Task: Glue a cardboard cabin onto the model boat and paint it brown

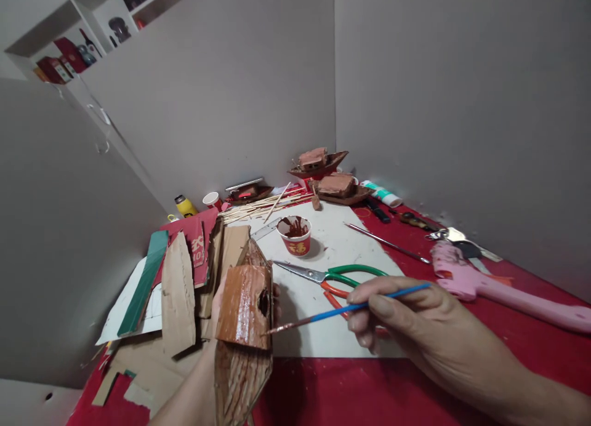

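Observation:
My left hand [217,306] grips a model boat [244,303] from behind and below; most of its fingers are hidden by the hull. The boat's cabin roof is glossy with wet brown paint, and a dark round opening shows in its right side. A blue-handled paintbrush [339,312] is pinched in my right hand [415,321], its tip at the lower right edge of the roof. Beyond the boat stands a red and white paper cup [295,244] with dark brown paint inside. Scissors [332,275] with green and orange handles lie open beside my right hand.
Cardboard pieces [179,293] are piled at the left. Thin wooden sticks [258,207] and more model boats [339,186] sit at the back. On the right lie a second brush [388,241] and a pink glue gun [489,290]. White paper [360,223] covers part of the red table.

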Action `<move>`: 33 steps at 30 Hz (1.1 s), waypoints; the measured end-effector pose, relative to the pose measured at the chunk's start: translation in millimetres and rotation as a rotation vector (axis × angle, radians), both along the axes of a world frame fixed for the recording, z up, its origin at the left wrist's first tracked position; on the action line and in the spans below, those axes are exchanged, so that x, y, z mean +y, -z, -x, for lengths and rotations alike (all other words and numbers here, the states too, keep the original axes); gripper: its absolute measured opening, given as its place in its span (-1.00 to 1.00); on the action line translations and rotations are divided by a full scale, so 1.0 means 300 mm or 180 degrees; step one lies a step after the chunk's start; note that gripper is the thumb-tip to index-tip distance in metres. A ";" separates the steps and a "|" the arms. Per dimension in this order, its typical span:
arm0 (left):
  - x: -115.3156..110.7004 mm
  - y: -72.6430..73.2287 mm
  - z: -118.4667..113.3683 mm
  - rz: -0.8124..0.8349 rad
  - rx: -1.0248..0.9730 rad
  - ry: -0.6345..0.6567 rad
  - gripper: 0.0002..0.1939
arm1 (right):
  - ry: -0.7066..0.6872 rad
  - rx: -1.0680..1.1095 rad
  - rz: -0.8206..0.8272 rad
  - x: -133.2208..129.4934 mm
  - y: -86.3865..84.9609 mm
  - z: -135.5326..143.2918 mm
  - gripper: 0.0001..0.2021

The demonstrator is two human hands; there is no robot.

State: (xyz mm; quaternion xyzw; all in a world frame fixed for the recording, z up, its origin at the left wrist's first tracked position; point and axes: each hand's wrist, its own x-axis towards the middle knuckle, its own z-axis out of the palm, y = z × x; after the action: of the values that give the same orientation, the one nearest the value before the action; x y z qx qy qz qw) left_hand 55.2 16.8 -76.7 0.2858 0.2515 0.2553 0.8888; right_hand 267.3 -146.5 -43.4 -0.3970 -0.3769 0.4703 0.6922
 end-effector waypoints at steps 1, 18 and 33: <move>0.001 0.000 -0.001 0.0020 0.0033 -0.0039 -0.50 | -0.0061 -0.0063 0.0024 -0.001 -0.001 0.003 -0.74; -0.087 -0.143 -0.068 0.0230 0.0122 -0.0089 -0.35 | 0.0599 -0.0649 0.0362 0.000 0.023 -0.011 -0.64; -0.155 -0.159 -0.097 0.0389 0.0308 -0.0634 -0.41 | 0.0345 -0.1124 -0.0105 -0.011 0.038 0.008 -0.78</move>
State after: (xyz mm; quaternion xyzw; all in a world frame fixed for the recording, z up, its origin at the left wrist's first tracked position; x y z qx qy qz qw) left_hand 84.3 -29.7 -29.1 0.2167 0.3363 0.3123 0.8616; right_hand 264.8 -149.7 -54.7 -0.4816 -0.4783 0.3491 0.6461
